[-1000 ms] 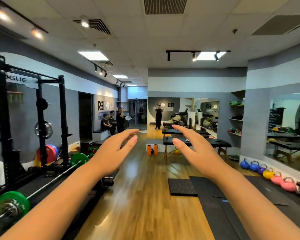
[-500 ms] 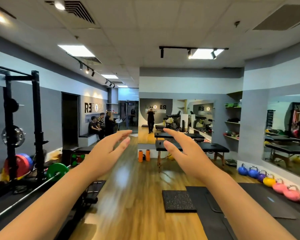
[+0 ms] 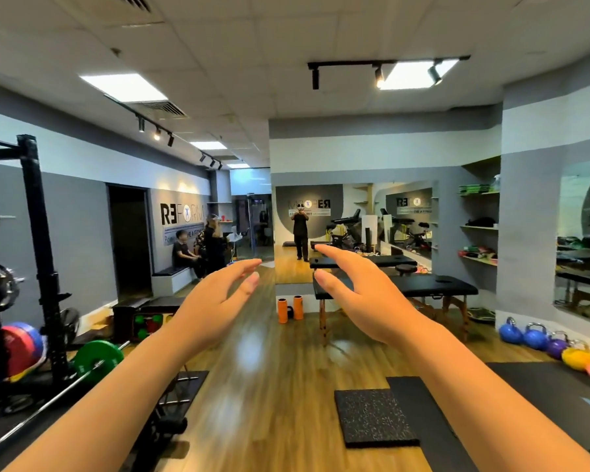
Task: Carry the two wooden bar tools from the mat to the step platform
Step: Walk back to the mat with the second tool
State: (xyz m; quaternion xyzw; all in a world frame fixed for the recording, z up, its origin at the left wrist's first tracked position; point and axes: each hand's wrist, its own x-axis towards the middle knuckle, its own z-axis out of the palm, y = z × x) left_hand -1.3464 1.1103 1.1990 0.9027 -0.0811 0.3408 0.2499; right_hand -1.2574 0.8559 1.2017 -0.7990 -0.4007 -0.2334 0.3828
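Observation:
I look down the length of a gym with both arms stretched out in front of me. My left hand [image 3: 215, 301] is held up at mid-frame, palm turned inward, fingers apart, holding nothing. My right hand [image 3: 365, 298] mirrors it a little to the right, also empty with spread fingers. Dark floor mats [image 3: 559, 400] lie at the lower right, with a small speckled rubber pad [image 3: 375, 415] beside them. No wooden bar tools and no step platform show in this view.
A black squat rack [image 3: 38, 253] and a barbell with a green plate [image 3: 97, 361] stand at the left. Black massage tables [image 3: 419, 287] stand ahead, with orange rollers [image 3: 288, 308] near them. Coloured kettlebells [image 3: 539, 337] line the right wall. People sit and stand far back.
The view has swung to the right and slightly up, so the rack slid left. Both hands stay raised, open and empty in front of me.

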